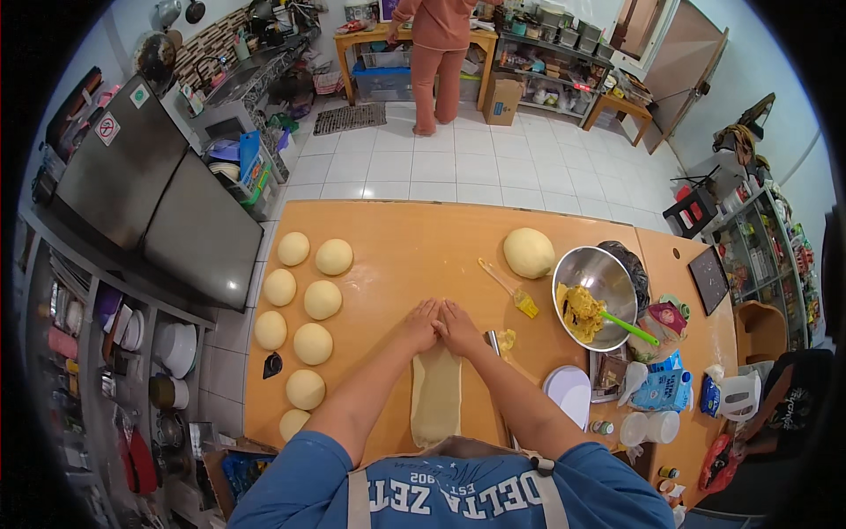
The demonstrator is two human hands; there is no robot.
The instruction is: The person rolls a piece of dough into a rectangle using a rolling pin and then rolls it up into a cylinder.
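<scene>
Head view: left hand (pixel 423 323) and right hand (pixel 458 328) press flat, unclenched, side by side on the far end of a dough strip (pixel 436 397) at lower centre of the wooden table (pixel 397 247)

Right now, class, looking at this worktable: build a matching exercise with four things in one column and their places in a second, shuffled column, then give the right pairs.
Things
1. flattened dough strip
2. row of small dough balls
3. steel bowl
4. large dough ball

Places
A. far side of the wooden table, just left of the bowl
B. along the table's left side
C. under the left hand and right hand
D. at the right, holding yellow filling and a green-handled spatula

Pairs: 1-C, 2-B, 3-D, 4-A
</scene>
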